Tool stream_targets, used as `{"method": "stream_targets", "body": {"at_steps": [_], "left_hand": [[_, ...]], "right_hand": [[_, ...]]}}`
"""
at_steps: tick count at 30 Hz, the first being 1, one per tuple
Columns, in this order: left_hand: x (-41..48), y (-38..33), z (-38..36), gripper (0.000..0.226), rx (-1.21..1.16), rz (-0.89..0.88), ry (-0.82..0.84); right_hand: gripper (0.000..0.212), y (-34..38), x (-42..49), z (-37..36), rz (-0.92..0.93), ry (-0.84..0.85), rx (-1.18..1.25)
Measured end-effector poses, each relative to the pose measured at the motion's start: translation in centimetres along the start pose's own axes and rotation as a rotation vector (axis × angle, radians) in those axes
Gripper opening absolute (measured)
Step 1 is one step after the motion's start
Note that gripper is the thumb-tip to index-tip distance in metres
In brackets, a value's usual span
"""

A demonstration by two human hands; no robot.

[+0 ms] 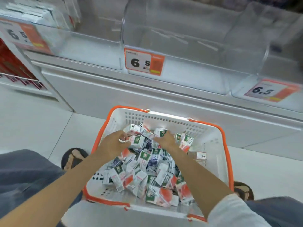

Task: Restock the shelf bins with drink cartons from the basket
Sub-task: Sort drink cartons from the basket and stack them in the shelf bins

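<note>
Barely begun, seemingly: the clear bin (pixel 180 46) at upper centre looks empty, the basket (pixel 213 141) brims with cartons (pixel 144 174); left hand (pixel 114 143) and right hand (pixel 165 140) curl fingers round some.

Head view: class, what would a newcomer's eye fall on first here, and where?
A white basket with an orange rim sits on the floor at centre, heaped with small drink cartons. The left hand and right hand grip cartons at the pile's far end. Above, the clear middle shelf bin stands empty, an orange 6.5 price tag on its front.
</note>
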State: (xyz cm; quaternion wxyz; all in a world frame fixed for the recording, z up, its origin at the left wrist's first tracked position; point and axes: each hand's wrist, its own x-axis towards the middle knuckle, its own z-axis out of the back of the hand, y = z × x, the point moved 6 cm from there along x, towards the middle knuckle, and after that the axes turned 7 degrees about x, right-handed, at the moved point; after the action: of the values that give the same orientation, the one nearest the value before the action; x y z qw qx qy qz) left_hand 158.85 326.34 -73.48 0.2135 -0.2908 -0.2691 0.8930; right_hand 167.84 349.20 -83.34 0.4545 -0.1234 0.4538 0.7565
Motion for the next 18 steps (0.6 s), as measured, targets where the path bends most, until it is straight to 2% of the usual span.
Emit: {"method": "stream_targets", "body": {"at_steps": [3,5,8,10,11,13,14,15,18], "left_hand": [[0.8,0.2,-1.3,0.022,-0.025,0.024,0.042],[1.5,-0.5,-2.5,0.032,-0.101,0.046,0.066],[2.6,-2.7,-6.1,0.066,-0.249,0.111,0.212],[2.9,-4.1,-9.0,0.072,-0.432,0.240,0.336],[2.8,-4.7,-10.2,0.069,-0.527,0.308,0.373],[2.5,-5.4,-11.5,0.064,-0.623,0.361,0.391],[2.3,-5.6,-11.9,0.063,-0.630,0.364,0.385],[2.1,-5.6,-12.0,0.061,-0.629,0.363,0.377],[1.7,-5.4,-11.4,0.052,-0.600,0.345,0.336]], "right_hand": [[0.064,0.0,0.4,0.0,-0.003,-0.088,-0.016],[0.059,0.4,-0.7,0.5,0.048,-0.076,0.097],[0.037,1.6,-3.7,1.8,0.216,0.155,0.337],[0.030,1.3,-4.9,4.1,0.289,0.277,0.365],[0.034,0.7,-4.8,5.9,0.303,0.232,0.349],[0.042,-1.6,-3.0,10.2,0.289,-0.051,0.245],[0.047,-3.2,-2.0,11.7,0.226,-0.179,0.174],[0.053,-4.8,-1.1,12.3,0.142,-0.233,0.114],[0.072,-7.5,0.0,9.7,-0.009,-0.088,0.033]]}}
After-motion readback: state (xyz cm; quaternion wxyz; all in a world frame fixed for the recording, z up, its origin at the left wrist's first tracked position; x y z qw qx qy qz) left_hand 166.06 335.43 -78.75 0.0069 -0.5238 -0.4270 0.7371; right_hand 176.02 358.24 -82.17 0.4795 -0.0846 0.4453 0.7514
